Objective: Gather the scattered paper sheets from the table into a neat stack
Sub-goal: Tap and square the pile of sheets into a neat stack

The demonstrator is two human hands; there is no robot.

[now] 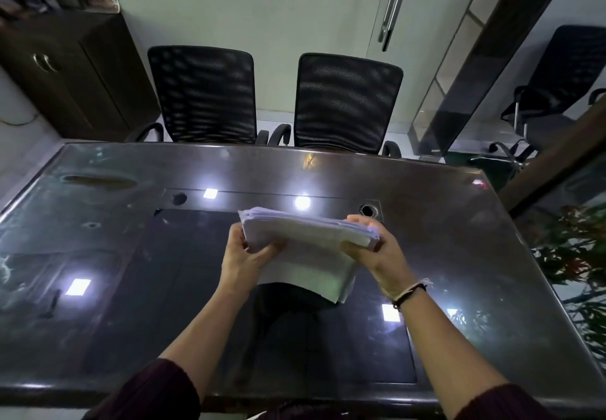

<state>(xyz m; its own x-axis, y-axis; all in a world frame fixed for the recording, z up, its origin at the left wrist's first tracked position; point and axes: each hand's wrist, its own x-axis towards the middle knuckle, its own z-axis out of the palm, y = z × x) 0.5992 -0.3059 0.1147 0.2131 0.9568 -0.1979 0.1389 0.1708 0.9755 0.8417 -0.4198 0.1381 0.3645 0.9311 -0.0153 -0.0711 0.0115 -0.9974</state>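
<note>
A thick stack of white paper sheets is held above the middle of the dark glossy table. My left hand grips the stack's left end, thumb on top and fingers underneath. My right hand grips its right end, fingers curled over the edge. The sheets' far edges are slightly uneven, and the near edge droops toward me. No loose sheets lie on the tabletop that I can see.
Two black mesh chairs stand behind the table's far edge. A dark cabinet is at the back left, a plant at the right. Two cable holes sit in the table.
</note>
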